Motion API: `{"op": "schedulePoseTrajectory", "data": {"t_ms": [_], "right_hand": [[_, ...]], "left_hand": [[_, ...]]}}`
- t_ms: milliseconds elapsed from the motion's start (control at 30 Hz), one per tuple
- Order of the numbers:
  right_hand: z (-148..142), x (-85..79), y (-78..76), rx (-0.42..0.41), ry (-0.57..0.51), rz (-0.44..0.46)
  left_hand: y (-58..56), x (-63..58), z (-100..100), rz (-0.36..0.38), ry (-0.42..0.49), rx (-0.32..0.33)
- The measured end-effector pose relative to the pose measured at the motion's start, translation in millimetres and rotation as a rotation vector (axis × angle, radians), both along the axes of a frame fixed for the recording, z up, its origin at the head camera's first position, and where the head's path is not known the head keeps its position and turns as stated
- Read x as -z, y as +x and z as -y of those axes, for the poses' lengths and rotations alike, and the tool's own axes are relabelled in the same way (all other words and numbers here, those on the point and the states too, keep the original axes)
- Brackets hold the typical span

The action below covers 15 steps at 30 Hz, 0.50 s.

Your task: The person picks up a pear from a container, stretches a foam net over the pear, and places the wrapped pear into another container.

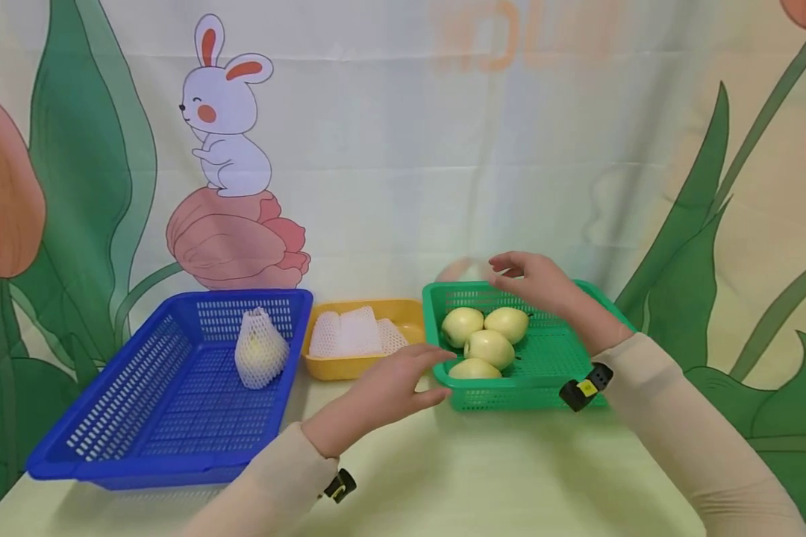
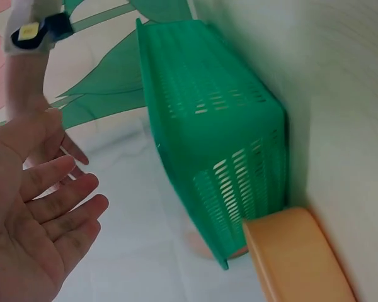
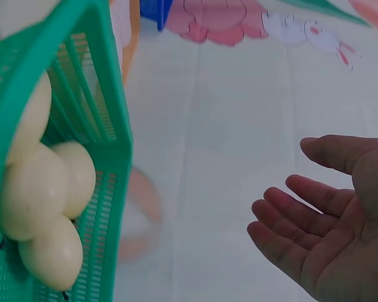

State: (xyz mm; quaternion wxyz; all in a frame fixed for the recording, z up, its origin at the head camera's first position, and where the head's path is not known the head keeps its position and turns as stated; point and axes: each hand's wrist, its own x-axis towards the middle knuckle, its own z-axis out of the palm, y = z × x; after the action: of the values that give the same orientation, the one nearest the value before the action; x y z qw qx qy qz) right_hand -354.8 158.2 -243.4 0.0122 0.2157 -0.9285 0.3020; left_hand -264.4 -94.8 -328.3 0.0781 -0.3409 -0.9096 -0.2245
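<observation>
Several pale yellow-green pears lie in the left part of the green basket. My left hand hovers at that basket's front left corner, fingers extended and nothing held; its palm and spread fingers show in the left wrist view. Over the basket's back part is my right hand, loosely bent and holding nothing, and the right wrist view shows its relaxed fingers beside the pears. A pear in a white foam net stands in the right side of the blue basket.
Between the two baskets sits a yellow tray with white foam nets in it. A printed curtain hangs right behind the containers. All stand on a pale green table.
</observation>
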Motion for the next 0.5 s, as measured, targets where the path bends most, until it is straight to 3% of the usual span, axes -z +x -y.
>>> {"op": "schedulePoseTrajectory", "data": {"t_ms": [67, 233, 333, 500], "right_hand": [[-3, -5.9, -7.2, 0.024, 0.019, 0.011], [-8, -16.0, -23.0, 0.076, 0.065, 0.031], [-10, -16.8, -32.1, 0.107, 0.078, 0.054], [-12, -12.5, -45.0, 0.168, 0.081, 0.125]], "left_hand": [[-1.6, 2.8, -7, 0.016, -0.015, 0.006], [-7.3, 9.6, -23, -0.047, -0.087, 0.029], [-10.9, 14.2, -30, -0.082, -0.126, 0.036], [-15.0, 22.0, -36, -0.079, -0.172, 0.035]]}}
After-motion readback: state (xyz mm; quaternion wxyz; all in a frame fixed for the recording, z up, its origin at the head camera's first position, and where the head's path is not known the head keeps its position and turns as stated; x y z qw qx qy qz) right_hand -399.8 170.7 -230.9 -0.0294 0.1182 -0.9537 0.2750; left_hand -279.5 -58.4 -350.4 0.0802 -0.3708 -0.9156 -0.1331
